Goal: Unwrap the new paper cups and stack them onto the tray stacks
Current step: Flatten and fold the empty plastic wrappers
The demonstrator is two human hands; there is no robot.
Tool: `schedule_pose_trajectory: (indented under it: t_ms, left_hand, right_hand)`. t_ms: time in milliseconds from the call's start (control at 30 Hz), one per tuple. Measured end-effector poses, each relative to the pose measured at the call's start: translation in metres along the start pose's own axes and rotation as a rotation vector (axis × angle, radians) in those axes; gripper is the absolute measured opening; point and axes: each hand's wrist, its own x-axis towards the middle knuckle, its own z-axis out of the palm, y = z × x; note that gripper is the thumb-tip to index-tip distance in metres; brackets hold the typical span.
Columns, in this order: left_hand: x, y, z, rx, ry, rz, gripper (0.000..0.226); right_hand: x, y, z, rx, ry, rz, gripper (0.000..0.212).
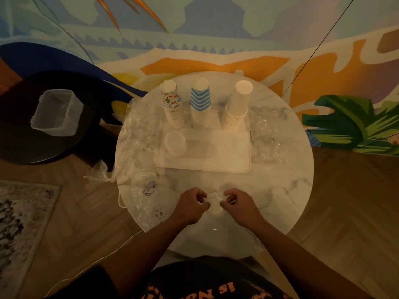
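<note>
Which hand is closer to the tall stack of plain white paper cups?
Right. The right hand sits nearly straight below the tall stack of plain white paper cups; the left hand is farther left.

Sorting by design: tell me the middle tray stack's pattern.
Blue and white zigzag stripes on the middle stack; head view shows it.

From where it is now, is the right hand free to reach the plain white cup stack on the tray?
Probably not yet: the right hand and left hand both pinch a wrapped cup sleeve. Otherwise the path to the white cup stack over the tray looks open.
</note>
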Motion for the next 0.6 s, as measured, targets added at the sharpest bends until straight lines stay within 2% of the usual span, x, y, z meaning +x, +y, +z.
schedule_pose_trajectory:
  t_ms: [200, 600]
  left_hand:
    - [0.0009, 0.0017, -0.0075, -0.02, -0.008, 0.011, 0.027]
    - [-0.0052, -0.0013, -0.0053, -0.044, -0.03, -0.016, 0.023]
  right_hand:
    - [0.0039, -0.0013, -0.0028, 0.06, -0.022, 0.019, 0.018]
    - [-0.0002, -0.0033, 0.004, 0.016, -0.052, 0.049, 0.009]
